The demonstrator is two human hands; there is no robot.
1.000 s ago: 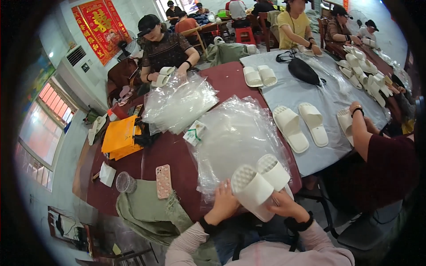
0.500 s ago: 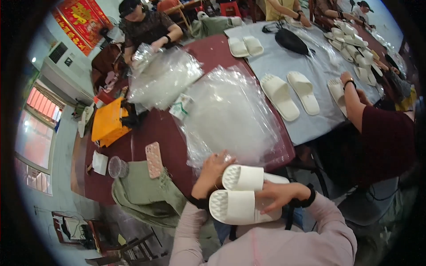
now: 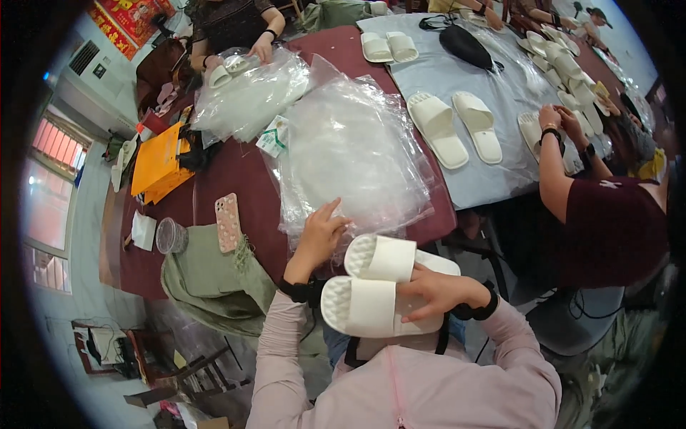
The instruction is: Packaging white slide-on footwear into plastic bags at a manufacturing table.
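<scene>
Red poster (image 3: 134, 21) cropped above, held slippers (image 3: 373, 307) partly hidden by right hand (image 3: 441, 289)

The left hand (image 3: 321, 234) has moved from beside the white slippers (image 3: 373, 307), now turned sideways, to the clear bags (image 3: 350, 161).

"What lettering stands before you?"
"Up to your left, a red wall banner (image 3: 128, 27) carries gold characters, cut off by the view's upper edge."
"And on your counter (image 3: 243, 170)?"
"There you have a small white-and-green packet (image 3: 273, 136); its marking is too small to read."
</scene>
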